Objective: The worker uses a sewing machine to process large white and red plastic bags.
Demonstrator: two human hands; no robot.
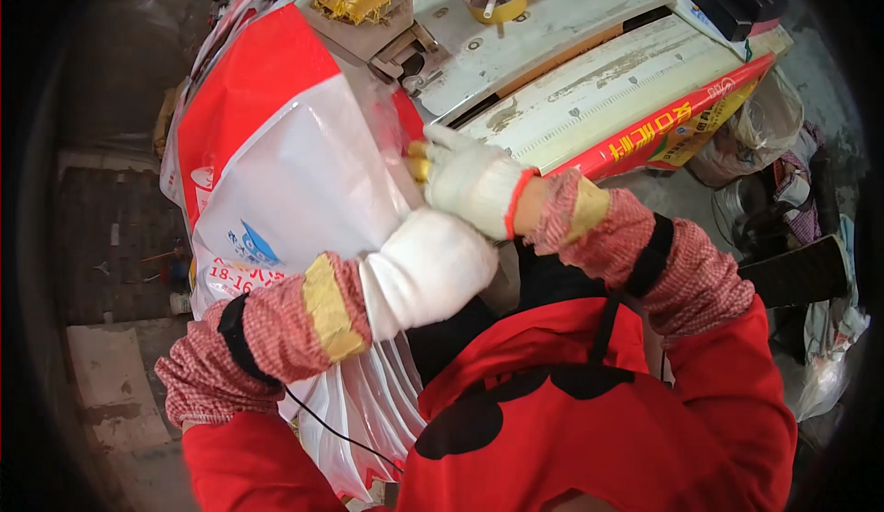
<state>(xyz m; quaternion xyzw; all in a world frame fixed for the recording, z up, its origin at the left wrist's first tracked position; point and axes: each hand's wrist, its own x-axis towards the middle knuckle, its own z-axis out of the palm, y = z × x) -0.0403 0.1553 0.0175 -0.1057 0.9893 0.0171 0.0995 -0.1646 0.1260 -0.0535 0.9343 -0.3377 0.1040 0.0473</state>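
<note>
The plastic bag [295,171], white and red, lies on top of a stack of similar bags that hangs over the edge of the worn work table [589,79], in front of the person. The right hand [470,179], in a white glove, has its fingers closed on the bag's edge near the table. The left hand [428,268], also gloved, rests against the bag below; I cannot tell how far its fingers are open. To do this well, it seems best to hold only one layer and keep it flat.
</note>
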